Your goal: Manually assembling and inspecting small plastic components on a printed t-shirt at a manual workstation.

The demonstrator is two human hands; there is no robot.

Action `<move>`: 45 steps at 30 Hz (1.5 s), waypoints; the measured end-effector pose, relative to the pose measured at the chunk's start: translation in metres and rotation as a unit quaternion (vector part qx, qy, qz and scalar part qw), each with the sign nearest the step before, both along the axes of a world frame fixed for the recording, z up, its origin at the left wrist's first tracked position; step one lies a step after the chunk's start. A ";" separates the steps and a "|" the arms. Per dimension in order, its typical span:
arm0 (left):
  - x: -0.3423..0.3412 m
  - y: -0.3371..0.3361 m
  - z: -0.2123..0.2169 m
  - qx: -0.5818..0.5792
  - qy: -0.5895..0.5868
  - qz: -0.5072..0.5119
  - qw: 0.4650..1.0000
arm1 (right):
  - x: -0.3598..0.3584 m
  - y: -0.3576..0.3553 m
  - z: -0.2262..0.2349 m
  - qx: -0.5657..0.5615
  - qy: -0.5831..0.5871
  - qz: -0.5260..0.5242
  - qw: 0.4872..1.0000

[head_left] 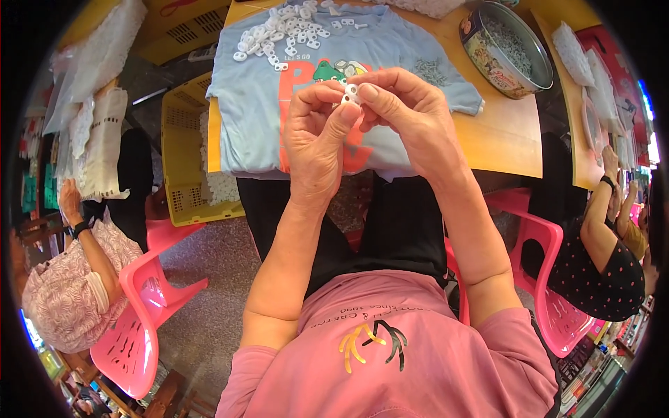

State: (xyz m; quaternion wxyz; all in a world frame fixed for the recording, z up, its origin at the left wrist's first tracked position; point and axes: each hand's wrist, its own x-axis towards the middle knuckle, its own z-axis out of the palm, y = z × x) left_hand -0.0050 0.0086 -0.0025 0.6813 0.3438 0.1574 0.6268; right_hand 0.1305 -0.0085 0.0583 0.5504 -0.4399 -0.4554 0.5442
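A small white plastic piece with round holes point(351, 91) sits between the fingertips of both my hands. My left hand point(315, 129) pinches it from the left, thumb against its lower side. From the right, my right hand point(418, 115) closes thumb and forefinger on it. The fingers partly cover the piece, and I cannot tell if anything else is in them. Beneath both hands a light blue T-shirt with a red print point(390, 52) is spread over the table. A heap of similar white plastic pieces point(282, 29) lies on it at the far left, and small grey metal screws point(431, 71) lie at the right.
An open oval tin point(498, 76) holding many grey screws stands at the table's point(512, 150) back right. A yellow crate point(182, 160) with white pieces is at the left. Pink chairs point(150, 292) and other people at work flank me on both sides.
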 end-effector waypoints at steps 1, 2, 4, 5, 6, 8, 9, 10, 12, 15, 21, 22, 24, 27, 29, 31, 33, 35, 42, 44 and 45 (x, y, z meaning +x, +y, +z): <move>0.000 -0.001 0.003 0.002 -0.002 0.001 1.000 | 0.001 -0.001 0.001 0.000 0.000 -0.001 1.000; 0.000 -0.002 0.006 0.002 -0.002 0.000 1.000 | 0.002 -0.002 0.003 -0.013 0.008 0.012 1.000; 0.000 -0.003 0.013 0.013 0.000 -0.026 1.000 | 0.004 -0.004 0.005 -0.025 0.017 0.024 0.999; 0.000 -0.004 0.013 0.014 0.001 -0.027 1.000 | 0.005 -0.005 0.005 -0.031 0.015 0.034 0.999; -0.001 -0.004 0.013 0.026 0.019 -0.035 0.999 | 0.006 -0.005 0.006 -0.038 0.012 0.044 0.998; -0.002 -0.004 0.013 0.039 0.039 -0.042 0.998 | 0.006 -0.007 0.007 -0.031 -0.005 0.041 0.999; -0.003 -0.004 0.013 0.050 0.049 -0.048 0.996 | 0.006 -0.007 0.008 -0.024 -0.022 0.038 0.999; -0.004 -0.004 0.012 0.060 0.059 -0.054 0.995 | 0.006 -0.008 0.008 -0.024 -0.021 0.037 0.999; -0.005 -0.005 0.012 0.066 0.057 -0.057 0.995 | 0.007 -0.009 0.008 -0.008 -0.012 0.042 0.999; -0.005 -0.006 0.013 0.066 0.053 -0.062 0.994 | 0.005 -0.012 0.009 -0.002 -0.014 0.035 0.999; -0.005 -0.007 0.009 0.070 0.055 -0.059 0.994 | 0.002 -0.018 0.007 -0.003 -0.014 0.020 1.000; -0.005 -0.007 0.009 0.070 0.059 -0.063 0.994 | 0.001 -0.019 0.008 -0.003 -0.014 0.020 1.000; -0.005 -0.008 0.007 0.079 0.056 -0.059 0.994 | -0.003 -0.022 0.010 -0.017 0.014 -0.003 1.000; -0.004 -0.009 0.008 0.086 0.057 -0.058 0.993 | -0.005 -0.025 0.008 -0.010 0.031 -0.018 0.999; -0.004 -0.009 0.007 0.083 0.063 -0.057 0.993 | -0.009 -0.028 0.009 -0.013 0.039 -0.021 0.999; -0.004 -0.010 0.005 0.096 0.062 -0.038 0.993 | -0.012 -0.030 0.009 -0.015 0.046 -0.024 0.999; -0.004 -0.010 0.008 0.100 0.064 -0.034 0.992 | -0.015 -0.031 0.007 0.010 0.029 -0.041 0.999; -0.007 -0.014 0.012 0.055 0.059 -0.054 0.995 | -0.013 -0.029 0.009 0.003 0.033 -0.025 0.999; 0.000 -0.004 0.012 0.042 0.047 -0.058 0.996 | -0.015 0.018 0.040 0.023 -0.072 0.022 0.997; 0.000 -0.001 0.013 0.067 0.065 -0.053 0.994 | -0.032 0.038 0.056 0.080 -0.234 0.025 0.969; -0.003 -0.004 0.014 0.022 0.050 -0.072 0.996 | -0.045 0.048 0.060 0.083 -0.233 0.030 0.969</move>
